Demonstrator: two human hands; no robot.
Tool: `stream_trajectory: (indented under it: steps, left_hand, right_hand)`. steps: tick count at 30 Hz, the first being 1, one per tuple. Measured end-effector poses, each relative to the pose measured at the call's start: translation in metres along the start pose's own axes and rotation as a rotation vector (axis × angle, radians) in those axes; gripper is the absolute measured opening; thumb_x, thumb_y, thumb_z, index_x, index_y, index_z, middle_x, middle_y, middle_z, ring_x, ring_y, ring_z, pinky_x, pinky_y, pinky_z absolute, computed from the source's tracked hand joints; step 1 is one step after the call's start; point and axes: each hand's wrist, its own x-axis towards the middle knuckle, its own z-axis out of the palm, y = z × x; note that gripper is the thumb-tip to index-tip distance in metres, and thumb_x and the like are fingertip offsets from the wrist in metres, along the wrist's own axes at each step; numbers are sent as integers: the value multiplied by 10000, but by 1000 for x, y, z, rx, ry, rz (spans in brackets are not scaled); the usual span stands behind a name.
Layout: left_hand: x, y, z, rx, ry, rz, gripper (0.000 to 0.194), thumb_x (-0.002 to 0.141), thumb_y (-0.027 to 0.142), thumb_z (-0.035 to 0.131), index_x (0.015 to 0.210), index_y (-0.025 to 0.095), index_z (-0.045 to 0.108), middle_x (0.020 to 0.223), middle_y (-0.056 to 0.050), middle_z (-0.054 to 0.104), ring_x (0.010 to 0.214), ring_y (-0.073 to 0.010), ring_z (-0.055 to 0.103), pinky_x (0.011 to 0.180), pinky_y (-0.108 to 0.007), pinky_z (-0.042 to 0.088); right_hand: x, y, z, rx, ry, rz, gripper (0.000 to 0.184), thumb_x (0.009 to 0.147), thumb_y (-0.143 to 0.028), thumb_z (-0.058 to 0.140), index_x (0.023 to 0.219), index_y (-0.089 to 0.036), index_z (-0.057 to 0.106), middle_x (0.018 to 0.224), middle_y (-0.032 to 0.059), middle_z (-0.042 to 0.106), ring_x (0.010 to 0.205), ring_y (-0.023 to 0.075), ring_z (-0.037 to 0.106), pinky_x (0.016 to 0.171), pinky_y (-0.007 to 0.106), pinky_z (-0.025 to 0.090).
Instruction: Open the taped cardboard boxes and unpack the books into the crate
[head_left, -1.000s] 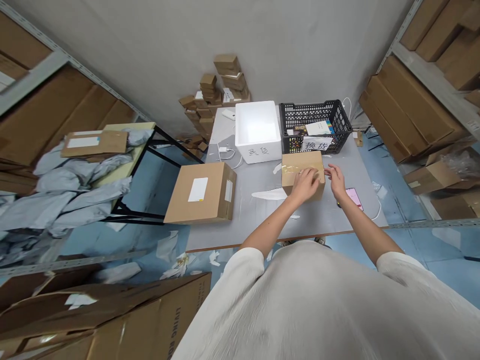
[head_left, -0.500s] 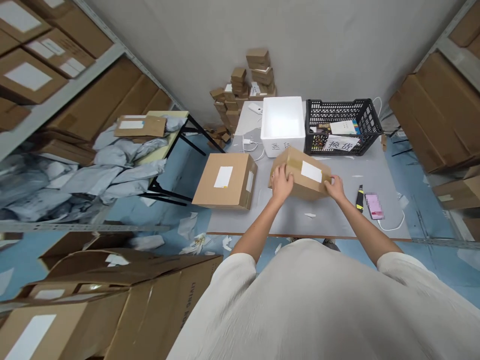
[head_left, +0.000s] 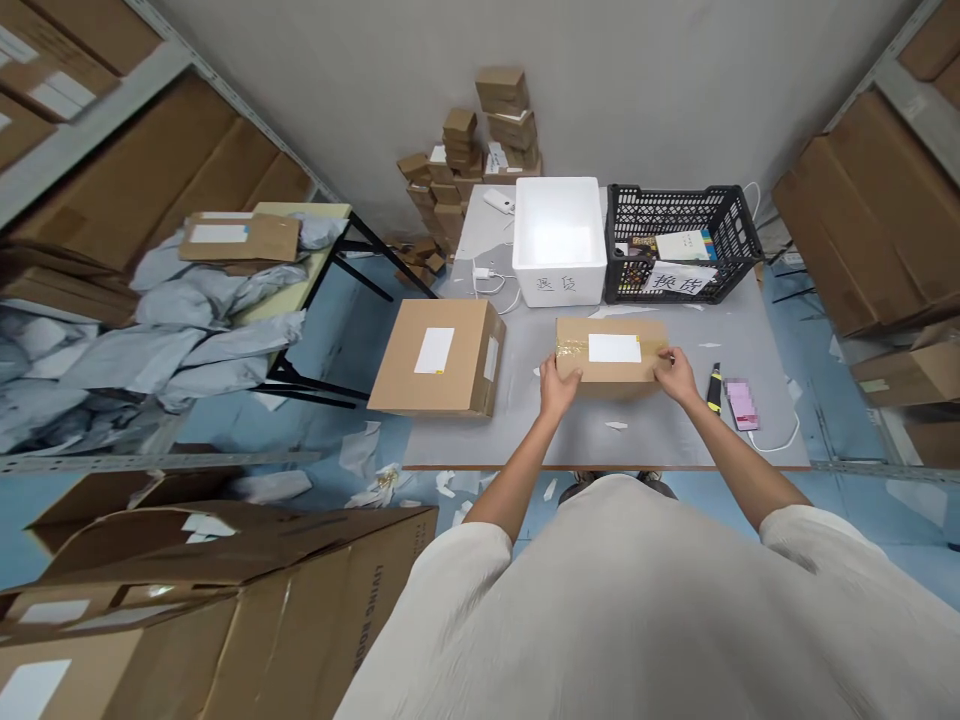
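A brown cardboard box (head_left: 611,371) with a white label (head_left: 614,348) and clear tape sits squarely in front of me on the grey table (head_left: 517,440). My left hand (head_left: 557,388) grips its left end, thumb along the near side. At the opposite end, my right hand (head_left: 675,375) holds the right side with bent fingers. Some fingertips are hidden behind the cardboard. Right of that hand lie a yellow and black utility knife (head_left: 715,389) and a phone (head_left: 742,405) on a white cable.
A larger labelled carton (head_left: 431,355) stands on the table's left part. Behind are a white foam bin (head_left: 559,285) and a black crate (head_left: 679,295) with items inside. Grey parcels (head_left: 172,350) pile up at left. Small boxes (head_left: 502,95) are stacked by the wall.
The box has turned from a slant to lie parallel with the table edge, its label now level. My left hand has shifted from its top to its left end. The view has moved slightly.
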Motion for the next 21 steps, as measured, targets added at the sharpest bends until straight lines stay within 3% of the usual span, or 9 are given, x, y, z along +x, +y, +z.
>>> stream_trajectory:
  steps: [5,10,13,16,21]
  left_hand:
    - [-15,8,38,5,-56,-27,660,901,272,799,1512,214,557,1459,-177,663,1447,-330,633,1218,-494,542]
    - [-29,16,49,101,-47,-61,779,906,262,777,1614,189,460,1563,-228,600,1504,-376,588,1247,-569,504]
    - [-35,32,51,280,-42,93,739,941,204,683,1645,211,459,1725,-227,459,1651,-381,428,1339,-607,386]
    - [-41,52,61,383,-155,284,569,1002,204,576,1570,238,570,1771,-187,434,1684,-359,380,1360,-618,345]
    - [-48,70,83,498,-274,313,564,1059,340,550,1610,222,575,1740,-202,507,1661,-402,410,1339,-648,357]
  right_hand:
    - [-9,12,-41,-107,13,44,420,728,-286,650,1146,-248,651,1319,144,706,1218,343,655,1142,520,529]
    - [-21,23,-56,-11,-27,18,399,755,-296,655,1147,-241,709,1346,134,704,1238,329,668,1181,543,520]
    - [-22,30,-59,100,-50,8,367,781,-323,655,1130,-244,738,1365,131,717,1236,318,687,1149,540,548]
    - [-21,41,-63,236,-65,21,306,799,-360,661,1065,-243,757,1356,115,755,1209,296,716,1129,520,565]
    - [-24,77,-80,215,-39,167,261,836,-367,652,1020,-234,779,1124,92,830,1071,294,755,1078,514,590]
